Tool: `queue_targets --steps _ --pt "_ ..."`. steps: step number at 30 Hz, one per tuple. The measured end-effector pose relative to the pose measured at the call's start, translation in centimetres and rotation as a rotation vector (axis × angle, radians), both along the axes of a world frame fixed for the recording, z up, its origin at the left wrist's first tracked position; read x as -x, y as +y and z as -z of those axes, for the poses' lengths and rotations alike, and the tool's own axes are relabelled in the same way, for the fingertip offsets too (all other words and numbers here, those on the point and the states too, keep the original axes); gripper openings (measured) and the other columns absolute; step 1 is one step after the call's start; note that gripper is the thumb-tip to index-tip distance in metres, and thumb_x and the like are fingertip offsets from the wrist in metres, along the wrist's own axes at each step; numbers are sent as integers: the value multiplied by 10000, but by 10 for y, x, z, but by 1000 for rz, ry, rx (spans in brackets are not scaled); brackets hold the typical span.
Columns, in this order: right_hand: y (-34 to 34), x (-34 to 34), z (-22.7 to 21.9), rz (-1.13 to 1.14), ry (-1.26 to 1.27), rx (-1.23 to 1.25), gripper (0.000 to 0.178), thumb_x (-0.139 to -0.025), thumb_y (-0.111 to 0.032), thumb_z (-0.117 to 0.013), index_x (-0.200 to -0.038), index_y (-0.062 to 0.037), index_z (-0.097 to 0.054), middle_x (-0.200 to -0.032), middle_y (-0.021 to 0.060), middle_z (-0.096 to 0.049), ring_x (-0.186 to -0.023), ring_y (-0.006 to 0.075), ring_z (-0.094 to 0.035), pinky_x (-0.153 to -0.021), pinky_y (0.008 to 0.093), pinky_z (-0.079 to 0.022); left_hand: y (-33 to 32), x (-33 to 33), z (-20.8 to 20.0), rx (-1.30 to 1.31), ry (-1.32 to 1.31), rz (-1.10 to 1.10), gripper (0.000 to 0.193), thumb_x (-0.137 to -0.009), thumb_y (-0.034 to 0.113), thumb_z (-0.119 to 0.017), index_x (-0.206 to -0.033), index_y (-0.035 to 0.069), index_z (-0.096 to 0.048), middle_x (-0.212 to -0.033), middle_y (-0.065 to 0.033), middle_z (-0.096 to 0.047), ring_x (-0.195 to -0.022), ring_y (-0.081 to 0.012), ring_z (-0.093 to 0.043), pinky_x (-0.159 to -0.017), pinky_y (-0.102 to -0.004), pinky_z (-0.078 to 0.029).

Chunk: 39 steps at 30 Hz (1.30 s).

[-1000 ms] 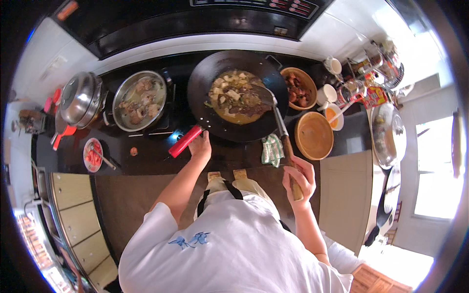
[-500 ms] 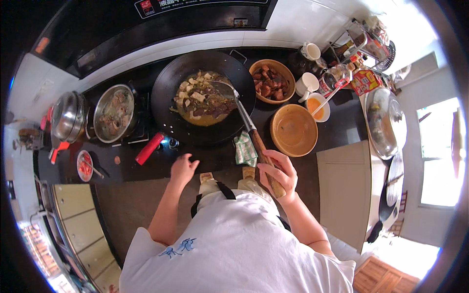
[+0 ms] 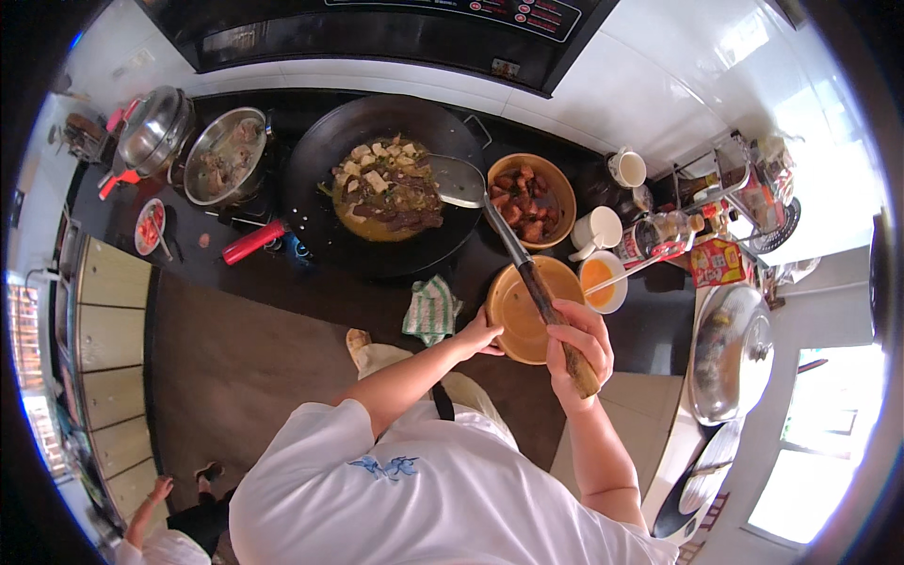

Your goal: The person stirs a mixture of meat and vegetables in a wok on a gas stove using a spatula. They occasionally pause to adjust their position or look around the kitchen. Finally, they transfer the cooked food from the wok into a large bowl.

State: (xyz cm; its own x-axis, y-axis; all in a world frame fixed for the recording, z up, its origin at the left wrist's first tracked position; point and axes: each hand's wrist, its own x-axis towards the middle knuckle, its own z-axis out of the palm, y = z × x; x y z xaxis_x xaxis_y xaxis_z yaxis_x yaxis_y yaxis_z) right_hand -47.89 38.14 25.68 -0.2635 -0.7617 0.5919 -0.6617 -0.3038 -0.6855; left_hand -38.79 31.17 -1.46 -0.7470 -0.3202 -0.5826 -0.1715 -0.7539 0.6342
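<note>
My right hand (image 3: 579,348) is wrapped round the wooden handle of a long wok spatula (image 3: 513,247). Its metal head is over the right rim of a large black wok (image 3: 320,235), where tofu cubes and dark pieces (image 3: 386,193) lie in yellowish broth. With fingers and thumb, my left hand (image 3: 477,336) grips the left rim of a yellow-brown bowl (image 3: 527,315) on the counter's front part; no food shows in it. The spatula's handle passes over this bowl and hides part of it. A green-and-white checked cloth (image 3: 431,309) lies close to my left forearm.
Behind the bowl stand a bowl of browned meat chunks (image 3: 527,202), a white mug (image 3: 595,231) and a bowl of orange liquid (image 3: 607,282). Leftward are a red-handled knob (image 3: 254,242), a steel pot (image 3: 224,165) and a small bowl (image 3: 149,226). Another person (image 3: 174,527) is at lower left.
My left hand has moved right from beside the wok's front and taken hold of the bowl's rim. The spatula head has lifted out of the food to the wok's right rim. The view has shifted.
</note>
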Motion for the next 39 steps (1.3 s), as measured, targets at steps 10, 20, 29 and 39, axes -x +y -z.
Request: queue_targets --steps 10,20,29,39 --pt "-36 53 -22 22 -3 75 115 -833 78 -646 -929 18 -666 -1083 195 -680 -945 253 -678 -795 344 -577 11 -57 -82 51 -14 -91 797 -926 55 -590 -1558 137 -112 -1389 -182 -478 -1077 -316 -668 -794 -464 -644" --pt "-143 53 -93 -30 -391 -191 102 -935 -4 -627 -1006 64 -656 -918 125 -685 -789 194 -720 -742 273 -608 -7 -188 -198 234 25 -291 729 -917 -17 -530 -1534 94 -158 -1318 -157 -516 -1089 -295 -659 -815 -430 -635" --pt "-190 24 -106 117 -84 -419 199 -862 -186 -667 -860 12 -660 -698 81 -694 -614 191 -726 -583 276 -563 -75 -307 -235 277 -89 -564 626 -892 69 -496 -1465 79 -245 -1276 -171 -551 -990 -317 -707 -762 -421 -650" --pt "-209 -32 -91 288 -118 -513 258 -848 -197 -676 -800 56 -650 -694 116 -699 -586 202 -723 -524 295 -566 -152 -391 -243 336 -208 -526 605 -887 101 -489 -1444 55 -258 -1167 -201 -615 -836 -305 -735 -689 -385 -647"
